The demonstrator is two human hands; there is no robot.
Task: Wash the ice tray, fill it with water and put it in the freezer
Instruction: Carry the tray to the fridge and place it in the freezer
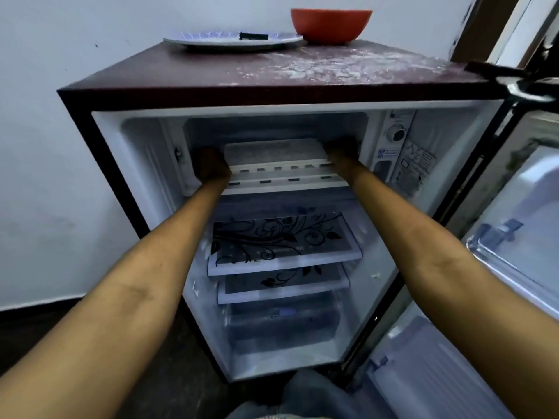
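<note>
Indoors, both hands (213,167) (340,152) grip ice tray (272,155) ends, freezer (193,128) open, bowl (331,24) on dusty fridge top (211,72).

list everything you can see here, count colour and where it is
fridge: 1, dark maroon, door open, against the wall
ice tray: 1, white, in the freezer compartment at the top, held at both ends
glass shelves: 2, floral print, below the freezer
crisper drawer: 1, clear, bottom of fridge
plate: 1, white and blue, on the fridge top, small dark object on it
bowl: 1, orange, on the fridge top, right of the plate
left hand: grips the tray's left end
right hand: grips the tray's right end
</note>
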